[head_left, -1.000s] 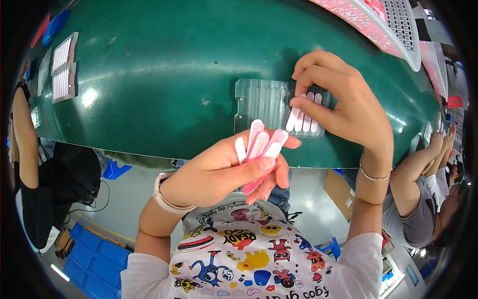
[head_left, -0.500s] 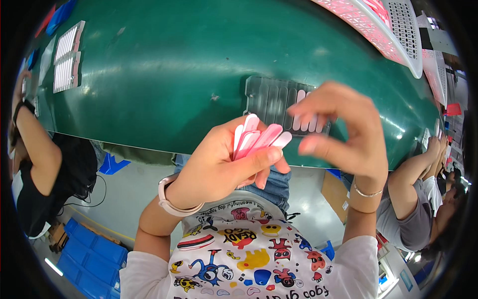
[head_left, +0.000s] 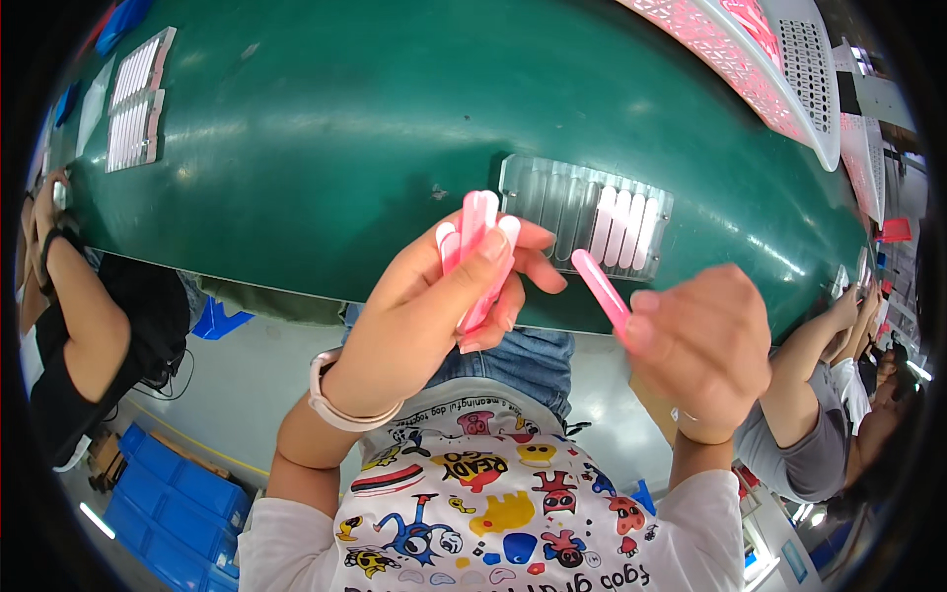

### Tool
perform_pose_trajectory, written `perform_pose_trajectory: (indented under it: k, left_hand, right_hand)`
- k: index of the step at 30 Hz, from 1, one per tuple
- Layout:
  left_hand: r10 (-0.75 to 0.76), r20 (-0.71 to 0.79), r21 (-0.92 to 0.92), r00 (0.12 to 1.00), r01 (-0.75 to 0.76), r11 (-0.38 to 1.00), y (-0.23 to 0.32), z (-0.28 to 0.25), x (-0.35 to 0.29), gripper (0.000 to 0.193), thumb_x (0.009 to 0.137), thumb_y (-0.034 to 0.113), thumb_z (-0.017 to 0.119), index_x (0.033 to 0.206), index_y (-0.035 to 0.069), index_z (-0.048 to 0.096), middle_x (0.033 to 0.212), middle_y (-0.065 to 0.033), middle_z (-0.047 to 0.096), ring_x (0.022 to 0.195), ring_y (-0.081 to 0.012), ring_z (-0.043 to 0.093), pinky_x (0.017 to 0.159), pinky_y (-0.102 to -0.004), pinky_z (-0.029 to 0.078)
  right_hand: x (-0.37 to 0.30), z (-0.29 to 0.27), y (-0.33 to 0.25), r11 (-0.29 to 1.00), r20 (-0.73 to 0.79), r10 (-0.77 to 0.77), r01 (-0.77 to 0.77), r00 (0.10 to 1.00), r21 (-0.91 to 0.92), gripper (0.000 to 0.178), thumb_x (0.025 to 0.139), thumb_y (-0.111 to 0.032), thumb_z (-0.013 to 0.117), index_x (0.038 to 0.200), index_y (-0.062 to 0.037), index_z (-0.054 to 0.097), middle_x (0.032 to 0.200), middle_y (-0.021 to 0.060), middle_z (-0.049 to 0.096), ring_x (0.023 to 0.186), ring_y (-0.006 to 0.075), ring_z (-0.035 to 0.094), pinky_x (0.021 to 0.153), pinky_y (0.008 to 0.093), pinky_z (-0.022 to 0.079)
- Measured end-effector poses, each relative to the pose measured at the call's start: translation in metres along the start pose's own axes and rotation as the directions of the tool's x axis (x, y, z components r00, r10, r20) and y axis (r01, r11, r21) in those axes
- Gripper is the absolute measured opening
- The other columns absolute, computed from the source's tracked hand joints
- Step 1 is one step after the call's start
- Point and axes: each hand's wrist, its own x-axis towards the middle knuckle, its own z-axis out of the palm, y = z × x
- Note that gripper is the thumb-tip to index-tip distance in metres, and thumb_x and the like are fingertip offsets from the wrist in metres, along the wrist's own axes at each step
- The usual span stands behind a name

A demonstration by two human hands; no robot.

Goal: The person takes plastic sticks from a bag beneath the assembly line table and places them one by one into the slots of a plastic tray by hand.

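My left hand (head_left: 444, 281) is closed around a bunch of flat pink strips (head_left: 477, 212) with rounded ends, like small nail files. Between the fingertips of my right hand (head_left: 698, 340) is a single pink strip (head_left: 602, 288), pointing up and left toward a clear slotted tray (head_left: 533, 202). The tray lies on the green table just beyond my hands. Several pale pink strips (head_left: 624, 227) lie side by side in the slots of its right part; the slots to the left of them hold none. My left fingers cover part of the tray's near left corner.
Two similar trays with pale strips (head_left: 133, 128) lie at the far left of the green table (head_left: 326, 128). A white perforated basket (head_left: 750, 74) with pink pieces stands at the back right. Other people sit at both sides, including an arm (head_left: 84, 286) at left.
My right hand, earlier open and without a strip near the tray, has moved down toward me and now grips one pink strip. In my left hand, the strips have shifted and stand more upright.
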Motion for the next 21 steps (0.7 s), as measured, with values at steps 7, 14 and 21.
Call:
perform_pose_trajectory:
  k: [7,14,21]
  left_hand:
    - [-0.069,0.004,-0.195,0.998,0.068,0.978,0.001,-0.005,-0.004,0.025,0.095,0.010,0.043,0.116,-0.002,0.050,0.094,-0.0180,0.061,0.066,-0.0102,0.049,0.053,-0.0231,0.035]
    - [0.032,0.091,0.030,0.995,-0.035,0.999,0.000,-0.007,-0.009,0.029,0.097,0.015,0.047,0.120,-0.004,0.045,0.108,-0.0192,0.061,0.081,-0.0172,0.063,0.062,-0.0275,0.052]
    - [-0.039,0.020,0.111,0.999,0.037,0.993,0.002,-0.004,-0.008,0.026,0.097,0.017,0.046,0.115,-0.003,0.044,0.100,-0.0201,0.062,0.078,-0.0226,0.067,0.054,-0.0306,0.056]
  right_hand:
    - [-0.001,-0.003,-0.003,0.924,0.169,-0.187,0.232,0.968,-0.304,0.020,0.064,-0.006,0.075,0.083,-0.0087,0.069,0.088,-0.0015,0.066,0.075,0.0132,0.057,0.058,0.0284,0.037]
    - [0.018,0.001,0.036,0.930,0.234,0.362,-0.365,0.902,-0.034,0.013,0.068,-0.008,0.073,0.079,-0.0049,0.066,0.091,0.0070,0.060,0.077,0.0209,0.057,0.064,0.0303,0.043]
    - [0.037,0.007,0.045,0.896,0.359,0.444,-0.408,0.821,-0.173,0.025,0.064,-0.005,0.076,0.084,-0.0011,0.061,0.092,0.0082,0.050,0.085,0.0223,0.053,0.074,0.0321,0.044]
